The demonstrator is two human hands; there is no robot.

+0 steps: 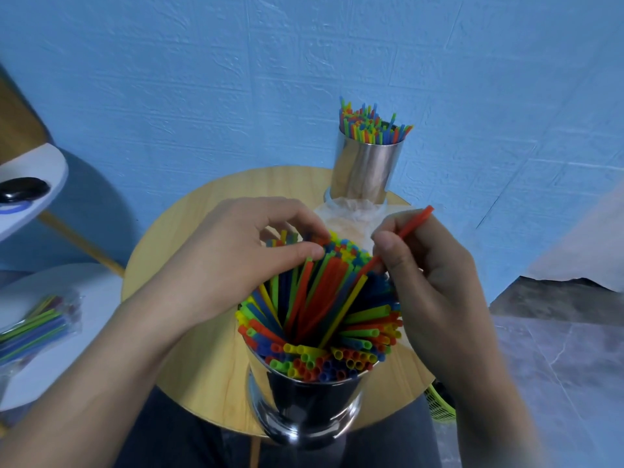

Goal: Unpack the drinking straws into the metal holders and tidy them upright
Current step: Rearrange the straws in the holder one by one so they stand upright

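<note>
Now, right fingers pinch red straw, left fingers clasp straws

The person wears dark grey trousers, forearms bare

Light soft, even, moderately bright; blue cast off the wall. Broad soft shadow lies on it at far left. Bright glare streak down the far metal holder; near metal holder mirrors dark, with small highlights at its base. Wide-angle bend stretches the edges; lower corners smeared and soft. Centre fairly sharp.
</note>
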